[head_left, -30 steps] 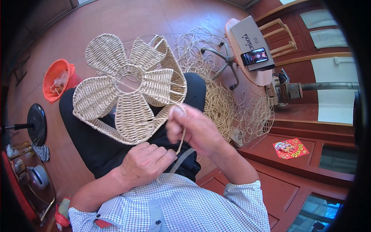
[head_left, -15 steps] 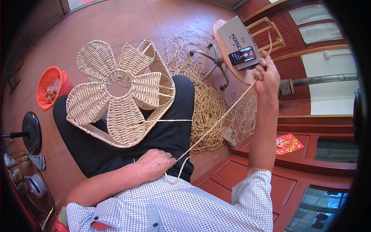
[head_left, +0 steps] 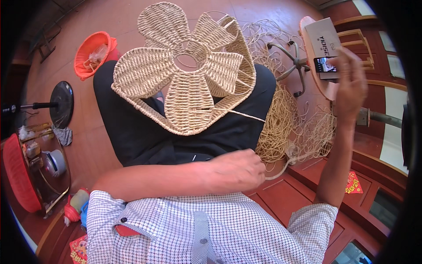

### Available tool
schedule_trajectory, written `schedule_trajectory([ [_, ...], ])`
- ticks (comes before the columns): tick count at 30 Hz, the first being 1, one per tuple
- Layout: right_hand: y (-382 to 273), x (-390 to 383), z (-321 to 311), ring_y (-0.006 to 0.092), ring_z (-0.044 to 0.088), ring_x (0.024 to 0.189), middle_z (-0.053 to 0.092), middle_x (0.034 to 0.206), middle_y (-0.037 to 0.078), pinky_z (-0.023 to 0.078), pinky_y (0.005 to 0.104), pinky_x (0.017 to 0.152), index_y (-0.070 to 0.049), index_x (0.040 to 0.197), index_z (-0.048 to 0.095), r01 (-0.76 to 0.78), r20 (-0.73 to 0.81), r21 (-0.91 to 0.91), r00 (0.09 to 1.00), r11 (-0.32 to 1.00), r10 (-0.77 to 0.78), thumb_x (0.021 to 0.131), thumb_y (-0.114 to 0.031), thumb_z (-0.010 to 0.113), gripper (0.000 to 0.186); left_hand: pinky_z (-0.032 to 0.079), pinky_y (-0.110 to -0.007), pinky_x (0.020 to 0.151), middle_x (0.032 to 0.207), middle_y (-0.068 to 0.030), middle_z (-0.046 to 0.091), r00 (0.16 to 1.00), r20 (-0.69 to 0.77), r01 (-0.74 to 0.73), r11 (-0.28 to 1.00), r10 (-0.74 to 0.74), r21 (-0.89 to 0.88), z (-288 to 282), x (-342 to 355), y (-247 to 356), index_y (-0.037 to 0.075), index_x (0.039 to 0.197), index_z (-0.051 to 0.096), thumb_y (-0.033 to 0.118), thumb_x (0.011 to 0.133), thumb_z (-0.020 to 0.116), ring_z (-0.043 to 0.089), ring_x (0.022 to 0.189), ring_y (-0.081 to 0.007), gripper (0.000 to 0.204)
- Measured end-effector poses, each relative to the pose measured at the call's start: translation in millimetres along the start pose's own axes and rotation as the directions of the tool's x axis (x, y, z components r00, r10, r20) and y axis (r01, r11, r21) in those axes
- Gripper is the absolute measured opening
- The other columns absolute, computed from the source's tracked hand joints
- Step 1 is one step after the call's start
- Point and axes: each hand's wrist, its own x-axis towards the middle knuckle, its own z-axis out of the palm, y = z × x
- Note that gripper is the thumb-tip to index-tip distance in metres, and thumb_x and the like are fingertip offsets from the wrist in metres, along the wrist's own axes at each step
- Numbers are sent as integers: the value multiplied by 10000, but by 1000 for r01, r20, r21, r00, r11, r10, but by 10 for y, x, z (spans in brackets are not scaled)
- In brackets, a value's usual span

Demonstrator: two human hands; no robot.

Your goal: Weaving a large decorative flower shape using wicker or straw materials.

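1. The basket rests on the dark-trousered lap. Its five woven petals spread around an open ring, with a woven wall behind those on the right.
2. The left hand is nearer the body than the basket and a little to its right. Its fingers are curled together, clamped on a pale cord that comes out on the right side.
3. The right hand is raised well to the right of the basket. It is blurred, so I cannot tell whether its fingers are together, apart or clamped on anything.
4. In the view, that hand partly covers a phone, right of the basket, in front of a box.
5. From the basket's lower right edge, a strand runs across the lap toward a tangled pile right of the basket.
6. Left of the basket are an orange-red bin holding a clear bag and, nearer the body, a round black fan base.
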Motion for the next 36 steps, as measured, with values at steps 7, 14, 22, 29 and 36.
schedule_trajectory([
  [7,-947,-1222,806,271,775,833,791,999,116,595,357,737,-66,1140,785,-308,489,312,863,899,126,1030,-75,756,113,605,-333,856,1108,-125,790,652,-609,457,875,-451,-158,-694,-1156,-249,18,1193,791,-137,923,688,776,949,-255,328],
  [14,-1155,-1264,997,292,787,853,803,1036,149,611,376,750,-42,1124,811,-325,518,377,850,867,94,990,-55,784,137,556,-265,712,1000,-71,758,325,-668,502,721,-669,-478,-585,-1536,-129,-9,1197,795,-100,1011,670,699,778,-122,243],
  [22,-1196,-1141,1138,46,636,683,797,993,43,500,238,583,44,1248,771,-811,883,285,429,511,189,1073,-68,716,215,555,-246,749,1072,-66,758,338,-606,508,681,-720,-527,-481,-1473,-146,1,1193,792,-51,1068,678,681,827,-101,177],
  [29,-1201,-1076,1116,58,614,585,789,1216,140,469,207,493,82,1449,651,-940,954,245,277,235,113,1086,-31,618,382,559,-248,748,1049,-60,762,355,-607,533,687,-711,-494,-519,-1445,-188,1,1202,793,-56,1060,663,683,821,-97,201],
  [36,-1327,-1163,1147,58,617,583,758,1317,186,496,215,481,94,1536,586,-935,940,250,298,253,169,1103,-20,557,448,552,-258,717,1006,-55,753,372,-590,538,684,-717,-492,-534,-1382,-166,-5,1199,790,-73,1034,663,685,783,-105,219],
])
